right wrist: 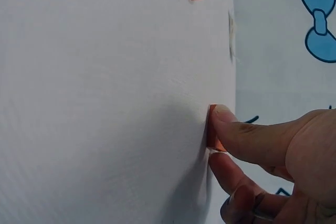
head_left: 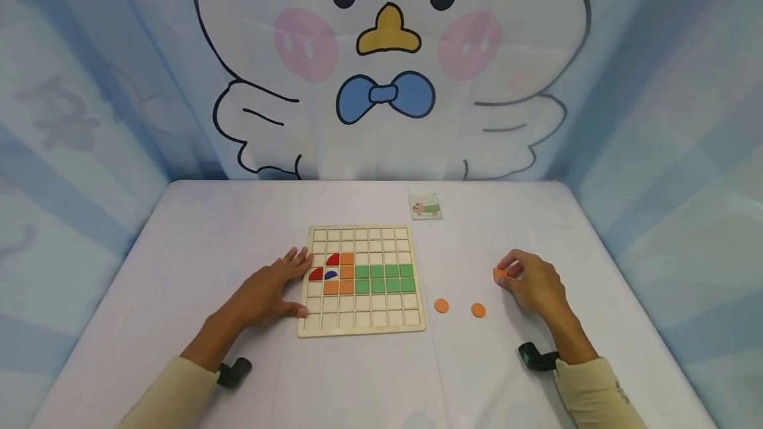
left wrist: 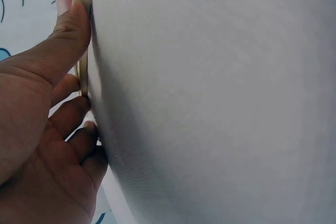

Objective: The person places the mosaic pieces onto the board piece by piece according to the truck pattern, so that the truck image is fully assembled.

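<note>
A wooden grid board lies on the table. Green squares, orange squares, red quarter-circles and a blue half-round piece sit in its cells. My left hand rests at the board's left edge, fingers spread and thumb touching the near part of that edge. To the right of the board, my right hand pinches a small orange tile between thumb and fingers, low at the tabletop. Part of the tile is hidden by the thumb, and its full outline cannot be seen.
Two orange discs, a left one and a right one, lie between the board and my right hand. A small picture card with a grid drawing lies behind the board. Printed curtains enclose the table's back and sides.
</note>
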The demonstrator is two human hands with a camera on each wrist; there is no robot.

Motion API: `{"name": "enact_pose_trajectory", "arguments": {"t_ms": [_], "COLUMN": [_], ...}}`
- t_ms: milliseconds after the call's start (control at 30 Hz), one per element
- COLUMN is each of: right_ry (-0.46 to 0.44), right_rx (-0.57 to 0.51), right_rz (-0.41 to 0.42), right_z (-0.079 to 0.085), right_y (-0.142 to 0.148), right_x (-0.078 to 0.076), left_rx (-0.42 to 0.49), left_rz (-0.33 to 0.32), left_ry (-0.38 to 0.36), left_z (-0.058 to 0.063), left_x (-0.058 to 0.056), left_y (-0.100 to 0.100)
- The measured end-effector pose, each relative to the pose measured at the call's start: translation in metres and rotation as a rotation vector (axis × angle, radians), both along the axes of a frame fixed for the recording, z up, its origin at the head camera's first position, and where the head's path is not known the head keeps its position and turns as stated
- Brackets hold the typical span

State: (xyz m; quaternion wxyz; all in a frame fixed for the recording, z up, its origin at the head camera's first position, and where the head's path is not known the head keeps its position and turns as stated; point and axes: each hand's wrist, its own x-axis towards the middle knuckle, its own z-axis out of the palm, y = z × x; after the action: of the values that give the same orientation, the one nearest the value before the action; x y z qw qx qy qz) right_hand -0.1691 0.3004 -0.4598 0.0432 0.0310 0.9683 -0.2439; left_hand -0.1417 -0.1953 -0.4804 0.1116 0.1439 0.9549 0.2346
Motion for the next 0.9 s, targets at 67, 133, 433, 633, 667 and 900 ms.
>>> {"name": "enact_pose_trajectory", "arguments": {"t_ms": [67,133,433,633,667,900], "right_ry": [0.001,0.011,0.135,0.163,0.167,0.175], "right_rx": [-0.002,-0.01,-0.103,-0.131,-0.134,-0.156], "right_rz": [0.004,0.001,-0.001,0.007,0.011,0.017], "right_z": [0.0,-0.001,-0.007,-0.007,-0.006,-0.004], "right_y": [0.0,0.0,-0.011,-0.024,-0.027,-0.044], "right_x": [-0.001,-0.001,-0.002,-0.005,-0.005,-0.007], "left_rx": [0.0,-0.001,0.009,0.005,0.002,-0.002], "left_rz": [-0.001,0.0,0.0,0.003,0.003,0.008], "left_ry": [0.0,-0.002,-0.002,-0.006,-0.006,-0.006], "left_z": [0.0,0.0,0.0,-0.002,-0.003,-0.003], "left_x": [0.0,0.0,0.0,-0.001,-0.001,-0.001], "left_y": [0.0,0.0,0.001,0.002,0.002,0.001]}}
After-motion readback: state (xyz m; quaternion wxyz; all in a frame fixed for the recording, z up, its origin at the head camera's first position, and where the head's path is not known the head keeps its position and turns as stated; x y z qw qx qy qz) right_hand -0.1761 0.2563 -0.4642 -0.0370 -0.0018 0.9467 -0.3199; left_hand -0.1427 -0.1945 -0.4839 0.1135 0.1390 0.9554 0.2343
